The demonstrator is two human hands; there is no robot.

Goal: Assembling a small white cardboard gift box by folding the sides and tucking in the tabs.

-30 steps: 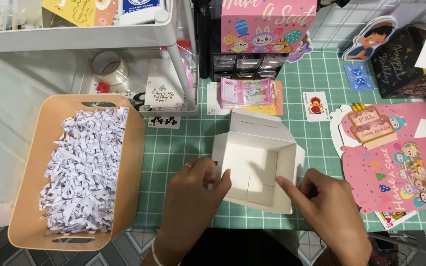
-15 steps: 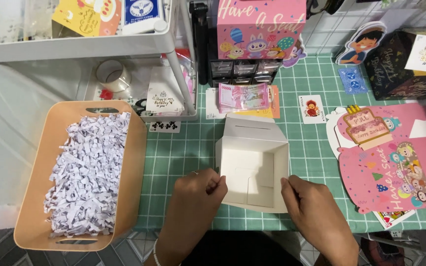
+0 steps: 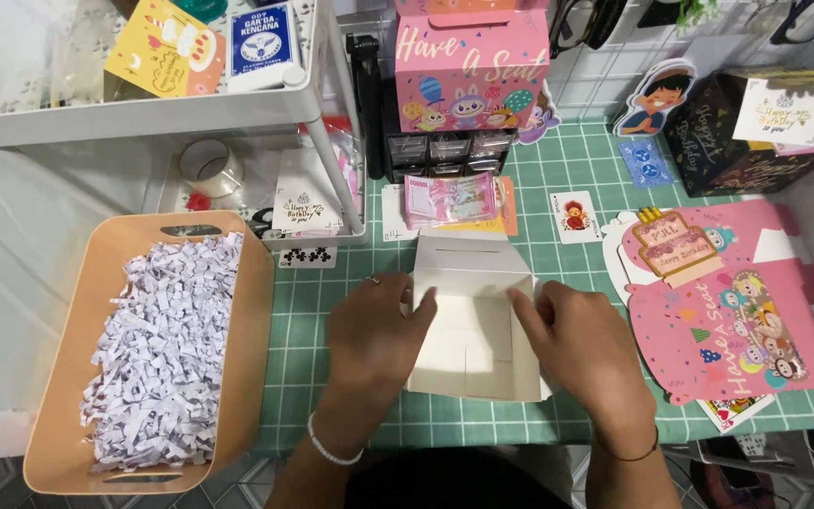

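Your left hand and right hand each pinch a side wall of the white box, fingers closed on the card, near the worktop's front edge. The box stands formed, open on top, empty inside. The tray of shredded paper sits untouched at the worktop's left edge.

An open white box sits mid-desk; a pink cartoon-printed box stands behind it, a black gift box at far right, a flattened pink box beside.
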